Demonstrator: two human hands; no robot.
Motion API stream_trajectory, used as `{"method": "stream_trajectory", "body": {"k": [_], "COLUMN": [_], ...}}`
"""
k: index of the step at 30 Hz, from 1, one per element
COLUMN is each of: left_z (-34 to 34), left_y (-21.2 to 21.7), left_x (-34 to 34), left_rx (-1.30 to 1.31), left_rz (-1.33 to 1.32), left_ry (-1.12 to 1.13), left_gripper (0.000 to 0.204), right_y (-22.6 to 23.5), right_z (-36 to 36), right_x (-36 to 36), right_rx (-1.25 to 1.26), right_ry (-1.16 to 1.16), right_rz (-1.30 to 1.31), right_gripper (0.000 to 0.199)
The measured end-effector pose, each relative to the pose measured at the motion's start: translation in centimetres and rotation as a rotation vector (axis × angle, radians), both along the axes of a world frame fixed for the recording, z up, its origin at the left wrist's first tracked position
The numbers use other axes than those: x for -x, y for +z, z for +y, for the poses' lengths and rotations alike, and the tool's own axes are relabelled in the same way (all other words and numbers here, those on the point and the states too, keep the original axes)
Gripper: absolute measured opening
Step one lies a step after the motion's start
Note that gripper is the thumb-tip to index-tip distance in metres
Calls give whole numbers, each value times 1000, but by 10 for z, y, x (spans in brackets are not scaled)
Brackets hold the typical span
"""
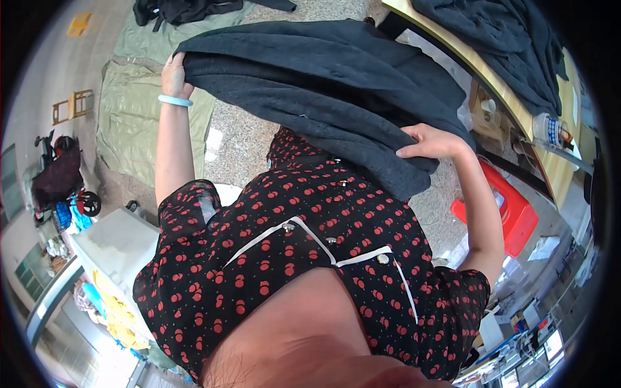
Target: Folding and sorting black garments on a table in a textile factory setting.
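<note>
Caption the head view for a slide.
Left hand grips the left end of a dark cloth; right hand is on its near side.

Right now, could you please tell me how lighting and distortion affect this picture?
In the head view, the table at upper right bows along its edge; the lower-left background is washed out by bright light; the dark cloth shows broad folds; the left hand and right hand show no obvious motion blur.

You're in what looks like a garment workshop: a broad dark cloth spreads before you, more dark fabric heaps the wood-coloured desk, and dark clothing lies on green floor sheets.
</note>
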State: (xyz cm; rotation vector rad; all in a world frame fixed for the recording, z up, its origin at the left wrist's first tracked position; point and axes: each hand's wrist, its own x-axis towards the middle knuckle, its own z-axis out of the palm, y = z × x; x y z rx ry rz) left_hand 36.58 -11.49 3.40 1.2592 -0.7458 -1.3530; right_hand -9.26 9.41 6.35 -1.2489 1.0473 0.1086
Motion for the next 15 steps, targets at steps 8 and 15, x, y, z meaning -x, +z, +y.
{"method": "stream_trajectory", "body": {"k": [8, 15], "left_z": [-18, 45], "left_y": [-82, -4], "left_x": [-5, 210], "left_rx": [-348, 831], "left_rz": [-738, -1010], "left_ry": [-142, -857], "left_gripper": [33, 33], "right_y": [-41, -9], "right_z": [58, 69], "right_x": [11, -8], "right_rx": [601, 801], "right_ry": [-387, -330], "right_rz": [262, 825], "right_gripper": [23, 13]}}
